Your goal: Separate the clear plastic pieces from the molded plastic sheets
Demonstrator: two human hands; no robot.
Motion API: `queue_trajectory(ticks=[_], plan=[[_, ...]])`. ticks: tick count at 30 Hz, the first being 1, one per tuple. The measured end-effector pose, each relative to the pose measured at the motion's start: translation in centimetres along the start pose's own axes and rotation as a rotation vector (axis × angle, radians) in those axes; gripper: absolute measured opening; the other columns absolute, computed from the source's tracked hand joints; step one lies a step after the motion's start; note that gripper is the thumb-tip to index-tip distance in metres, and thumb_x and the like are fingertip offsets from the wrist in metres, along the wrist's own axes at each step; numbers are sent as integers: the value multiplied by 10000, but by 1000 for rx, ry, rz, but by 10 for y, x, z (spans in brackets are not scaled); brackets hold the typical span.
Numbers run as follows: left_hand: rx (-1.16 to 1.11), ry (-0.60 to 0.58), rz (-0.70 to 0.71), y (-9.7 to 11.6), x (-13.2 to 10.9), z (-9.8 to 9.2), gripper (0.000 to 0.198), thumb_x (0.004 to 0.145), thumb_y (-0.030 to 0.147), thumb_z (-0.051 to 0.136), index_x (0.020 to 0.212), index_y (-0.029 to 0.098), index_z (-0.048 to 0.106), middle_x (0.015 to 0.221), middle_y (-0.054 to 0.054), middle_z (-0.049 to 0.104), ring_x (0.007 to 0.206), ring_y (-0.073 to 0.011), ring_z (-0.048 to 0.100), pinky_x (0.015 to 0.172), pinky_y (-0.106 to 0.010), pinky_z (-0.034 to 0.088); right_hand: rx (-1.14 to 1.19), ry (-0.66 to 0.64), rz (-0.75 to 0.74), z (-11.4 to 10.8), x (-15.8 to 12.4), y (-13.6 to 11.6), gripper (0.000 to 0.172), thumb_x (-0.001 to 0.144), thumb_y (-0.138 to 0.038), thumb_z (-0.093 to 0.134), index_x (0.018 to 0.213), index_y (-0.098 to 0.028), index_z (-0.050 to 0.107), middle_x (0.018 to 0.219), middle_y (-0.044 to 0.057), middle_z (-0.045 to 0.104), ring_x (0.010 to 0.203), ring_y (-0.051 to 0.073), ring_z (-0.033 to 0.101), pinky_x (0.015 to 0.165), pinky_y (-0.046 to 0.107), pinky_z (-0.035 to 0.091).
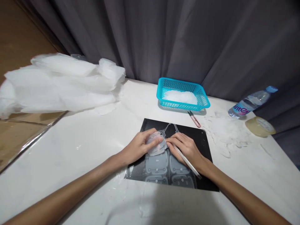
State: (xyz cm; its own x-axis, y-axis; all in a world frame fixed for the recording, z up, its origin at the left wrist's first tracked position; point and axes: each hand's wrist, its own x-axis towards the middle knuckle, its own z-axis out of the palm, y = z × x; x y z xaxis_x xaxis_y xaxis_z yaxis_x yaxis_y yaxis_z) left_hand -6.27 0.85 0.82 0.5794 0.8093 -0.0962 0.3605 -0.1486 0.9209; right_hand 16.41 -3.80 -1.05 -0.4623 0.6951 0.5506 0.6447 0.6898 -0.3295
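My left hand [145, 144] is closed around a rounded, translucent silicone-like piece [156, 149], its thumb pressed on top. Close beside it, my right hand [185, 147] grips slim silver tweezers [187, 162], whose back end points toward me. The tips are hidden under the fingers, near the edge of the piece. Both hands are over a black mat [201, 140]. On the mat lies a translucent sheet of moulded rounded-square shapes [156, 165], partly covered by my hands. Thin clear strips [167, 127] stick out beyond my fingers.
A blue basket [160, 90] with white translucent pieces stands behind the mat, with pink-handled thread snips [194, 119] before it. Rightward are clear scraps [227, 129], a water bottle [252, 103] and a tape roll [260, 126]. White plastic bags [63, 82] lie on cardboard at left.
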Motion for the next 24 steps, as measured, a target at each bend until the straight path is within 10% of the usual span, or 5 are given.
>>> queue_trajectory(ticks=[17, 24], plan=[[-45, 12, -13, 2, 5, 2, 375, 998, 497, 578, 799, 188, 507, 740, 44, 451, 685, -130, 431, 617, -265, 346, -42, 54, 16, 3, -1, 1, 140, 991, -98, 548, 945, -187, 646, 797, 32, 669, 720, 162, 629, 698, 310, 509], [-288, 77, -78, 10, 5, 2, 356, 989, 516, 607, 874, 188, 529, 751, 42, 488, 632, -110, 486, 549, -235, 388, 47, 311, 188, 0, -4, -2, 179, 997, -106, 561, 1102, -194, 676, 938, 70, 698, 826, 177, 667, 759, 327, 561]])
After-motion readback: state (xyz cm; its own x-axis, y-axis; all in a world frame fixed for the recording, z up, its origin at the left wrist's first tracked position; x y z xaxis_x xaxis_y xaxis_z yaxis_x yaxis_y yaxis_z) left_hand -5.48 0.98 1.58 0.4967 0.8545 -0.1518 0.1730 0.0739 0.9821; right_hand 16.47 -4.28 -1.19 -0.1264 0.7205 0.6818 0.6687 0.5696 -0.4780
